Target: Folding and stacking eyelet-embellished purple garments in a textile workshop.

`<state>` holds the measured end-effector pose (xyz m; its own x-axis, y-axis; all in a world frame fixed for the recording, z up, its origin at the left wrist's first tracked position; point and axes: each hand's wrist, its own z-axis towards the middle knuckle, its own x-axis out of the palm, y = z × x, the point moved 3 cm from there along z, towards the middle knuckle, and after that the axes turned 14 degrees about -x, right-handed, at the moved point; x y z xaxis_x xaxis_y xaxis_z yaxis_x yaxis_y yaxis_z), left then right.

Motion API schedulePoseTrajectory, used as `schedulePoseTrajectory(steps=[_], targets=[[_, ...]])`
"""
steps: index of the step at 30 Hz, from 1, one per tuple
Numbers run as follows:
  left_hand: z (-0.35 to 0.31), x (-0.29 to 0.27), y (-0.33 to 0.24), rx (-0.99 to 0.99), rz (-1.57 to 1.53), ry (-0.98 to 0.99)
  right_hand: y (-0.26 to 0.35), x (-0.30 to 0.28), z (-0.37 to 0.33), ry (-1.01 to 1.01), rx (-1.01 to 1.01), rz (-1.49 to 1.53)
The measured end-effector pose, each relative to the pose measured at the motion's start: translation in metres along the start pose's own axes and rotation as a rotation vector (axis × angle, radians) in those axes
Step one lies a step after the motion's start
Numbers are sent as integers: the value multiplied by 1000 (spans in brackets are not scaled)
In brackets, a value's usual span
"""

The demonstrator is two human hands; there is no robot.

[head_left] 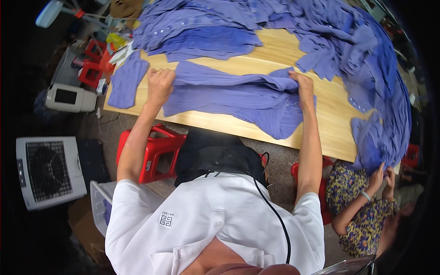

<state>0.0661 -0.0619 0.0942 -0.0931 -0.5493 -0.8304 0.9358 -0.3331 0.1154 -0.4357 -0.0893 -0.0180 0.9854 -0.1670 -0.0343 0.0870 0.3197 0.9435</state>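
A purple garment [229, 94] of soft, thin cloth lies stretched sideways along the near edge of the wooden table, with a long fold running across it. My left hand [160, 84] is closed at its left end, knuckles up. At the upper right corner, my right hand [302, 86] pinches the cloth between thumb and fingers. The garment's lower right part bulges toward the table's front edge. Just left of my left hand lies another purple piece of cloth [126, 82], apart from the garment.
Heaped purple garments [197, 34], some with buttons, cover the table's [275, 43] far side and right end. At right, a co-worker in a flowered top [366, 211] handles purple cloth. Red stools [158, 153] stand below the edge; a white fan-like appliance [50, 172] is at left.
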Motion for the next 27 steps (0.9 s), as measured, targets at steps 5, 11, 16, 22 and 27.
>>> schedulePoseTrajectory(steps=[5, 11, 16, 22, 27], targets=[[-12, 14, 12, 27, 8, 70, 12, 1, 8, 210, -108, -26], [-14, 15, 22, -38, 3, 13, 39, -2, 15, 323, -6, 98], [-44, 49, 33, -50, 4, 210, 43, -10, 10, 526, -11, -474], [-86, 58, 65, -630, -507, 143, 89, 60, -62, 392, -539, -1071], [-74, 69, 8, -906, -150, 227, 61, 56, -106, 566, -429, -1169]])
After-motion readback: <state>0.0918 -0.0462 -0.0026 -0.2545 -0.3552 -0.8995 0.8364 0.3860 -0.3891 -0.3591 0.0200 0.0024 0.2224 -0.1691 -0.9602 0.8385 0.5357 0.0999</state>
